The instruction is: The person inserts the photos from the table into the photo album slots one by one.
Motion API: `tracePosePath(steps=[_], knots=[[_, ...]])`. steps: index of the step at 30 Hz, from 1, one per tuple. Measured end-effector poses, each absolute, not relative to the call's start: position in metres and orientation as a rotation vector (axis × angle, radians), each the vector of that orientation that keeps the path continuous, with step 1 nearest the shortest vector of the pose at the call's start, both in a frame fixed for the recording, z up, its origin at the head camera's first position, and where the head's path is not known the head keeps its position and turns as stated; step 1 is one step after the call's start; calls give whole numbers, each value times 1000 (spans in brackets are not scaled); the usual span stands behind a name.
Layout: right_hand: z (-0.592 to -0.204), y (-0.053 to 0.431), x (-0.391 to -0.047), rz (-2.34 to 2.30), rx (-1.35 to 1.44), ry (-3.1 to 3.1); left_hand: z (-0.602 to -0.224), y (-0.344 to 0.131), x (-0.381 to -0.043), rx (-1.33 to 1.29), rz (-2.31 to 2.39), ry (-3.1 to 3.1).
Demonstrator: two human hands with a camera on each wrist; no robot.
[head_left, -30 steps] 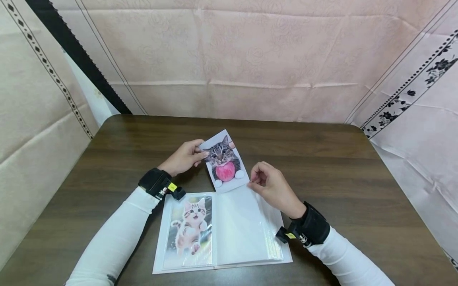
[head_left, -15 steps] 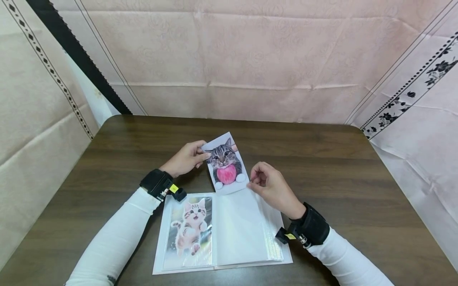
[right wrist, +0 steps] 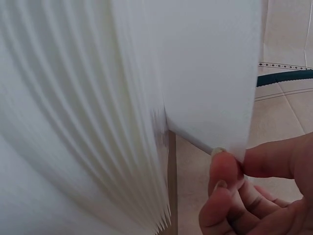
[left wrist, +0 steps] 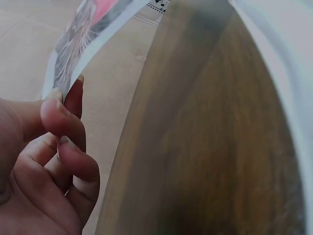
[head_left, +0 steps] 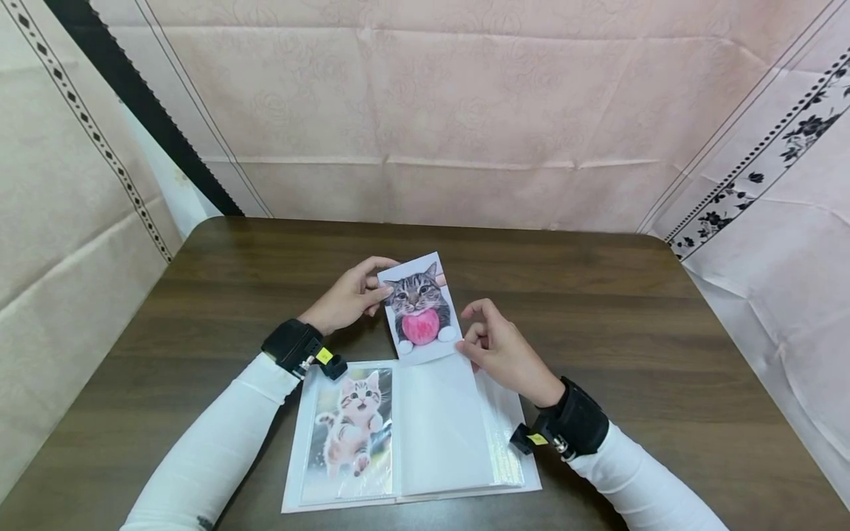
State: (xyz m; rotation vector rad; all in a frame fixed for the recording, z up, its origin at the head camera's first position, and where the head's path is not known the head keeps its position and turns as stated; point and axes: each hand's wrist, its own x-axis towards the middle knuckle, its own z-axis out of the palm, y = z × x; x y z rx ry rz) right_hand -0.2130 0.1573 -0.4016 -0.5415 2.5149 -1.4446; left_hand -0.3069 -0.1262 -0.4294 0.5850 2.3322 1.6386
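Note:
My left hand (head_left: 348, 295) holds a photo (head_left: 432, 284) of a tabby cat with a pink heart, pinched at its upper left edge. In the left wrist view the thumb and fingertips (left wrist: 63, 117) meet at the photo's edge. The photo's lower edge lies at the top of the right-hand page (head_left: 441, 435) of an open white photo album (head_left: 292, 494). My right hand (head_left: 501, 350) is at that page's raised upper corner. In the right wrist view, its thumb and forefinger pinch the corner of a white sheet (right wrist: 210, 73), beside fanned pages (right wrist: 83, 98).
A kitten picture (head_left: 355, 428) fills the album's left page. The album lies on a brown wooden table (head_left: 631, 317). Pale patterned cloth (head_left: 425, 110) hangs behind the table and at both sides.
The photo has shifted slightly right and toward the album, my left hand moving with it. My right forefinger has lifted a little; the album has stayed almost in place.

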Motion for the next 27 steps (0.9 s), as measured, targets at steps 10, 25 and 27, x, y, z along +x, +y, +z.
tracePosePath(steps=[10,25,27], knots=[[-400,155,-211,-1537,-526,2496,-431,-121,-304,586,1667,2313],[-398,153,-210,-1562,-469,2508,-433,-116,-299,575,1629,2322],[-399,153,-209,-1570,-465,2501,-433,-117,-298,581,1618,2328]])
